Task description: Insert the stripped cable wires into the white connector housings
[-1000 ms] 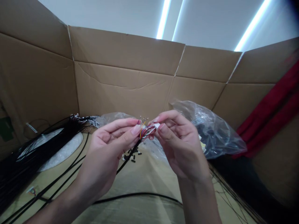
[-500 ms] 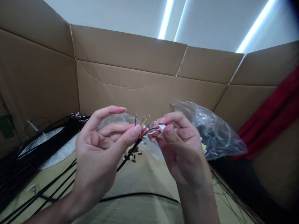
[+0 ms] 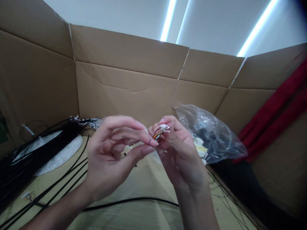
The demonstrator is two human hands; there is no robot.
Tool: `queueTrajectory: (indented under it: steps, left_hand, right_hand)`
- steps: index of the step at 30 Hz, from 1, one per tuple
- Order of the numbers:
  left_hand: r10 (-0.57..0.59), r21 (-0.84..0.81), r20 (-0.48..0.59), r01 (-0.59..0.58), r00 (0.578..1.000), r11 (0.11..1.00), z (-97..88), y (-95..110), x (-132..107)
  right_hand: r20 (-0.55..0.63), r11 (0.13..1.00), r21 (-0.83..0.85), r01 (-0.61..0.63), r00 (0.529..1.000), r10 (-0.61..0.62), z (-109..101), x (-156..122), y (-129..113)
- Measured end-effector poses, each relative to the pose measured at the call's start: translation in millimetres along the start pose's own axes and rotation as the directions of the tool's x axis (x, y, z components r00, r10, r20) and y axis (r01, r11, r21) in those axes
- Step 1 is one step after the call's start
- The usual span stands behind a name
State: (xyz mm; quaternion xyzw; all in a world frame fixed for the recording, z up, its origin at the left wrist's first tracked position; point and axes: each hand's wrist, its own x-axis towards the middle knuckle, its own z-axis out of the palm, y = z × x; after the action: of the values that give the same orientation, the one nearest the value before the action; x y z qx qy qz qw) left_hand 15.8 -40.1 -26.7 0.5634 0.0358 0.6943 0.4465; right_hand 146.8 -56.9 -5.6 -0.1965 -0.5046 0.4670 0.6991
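Cardboard wall [image 3: 124,92] behind a clear plastic bag [image 3: 211,137], left hand [image 3: 112,153] and right hand [image 3: 179,156] raised in mid-air.
Right fingers [image 3: 166,120] clamped on a white connector [image 3: 164,127] with coloured wires [image 3: 157,135], between both hands; left fingers [image 3: 144,135] curled together just beside those wires, contact unclear.

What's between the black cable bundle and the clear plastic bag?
Head view: the left hand, then the right hand pinching a small white connector with coloured wires.
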Motion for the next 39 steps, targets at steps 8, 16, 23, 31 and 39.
queueTrajectory:
  steps: [8,16,23,31,39]
  left_hand:
    - [0.195,0.174,0.036,-0.198,0.980,0.965,-4.3,4.3,3.6]
    - [-0.183,-0.083,0.202,0.203,0.962,0.976,-18.8,11.1,11.4]
    - [-0.158,0.035,0.078,0.155,0.984,0.987,-18.2,13.9,9.9]
    - [-0.051,0.246,0.009,0.047,0.999,0.968,-12.8,22.6,3.6]
    - [0.014,0.298,-0.035,-0.003,0.999,0.954,-7.0,25.5,3.5]
  right_hand:
    - [0.048,1.000,0.005,-0.010,0.999,0.009,2.2,-4.8,-2.6]
    - [0.176,0.987,0.119,-0.106,0.981,0.084,1.7,-4.7,0.7]
    - [0.172,0.977,0.182,-0.113,0.982,0.082,3.6,-5.0,2.4]
    - [0.161,0.946,0.236,-0.224,0.969,0.190,3.5,-4.8,4.9]
    - [0.165,0.950,0.222,-0.221,0.969,0.187,5.6,-6.0,5.6]
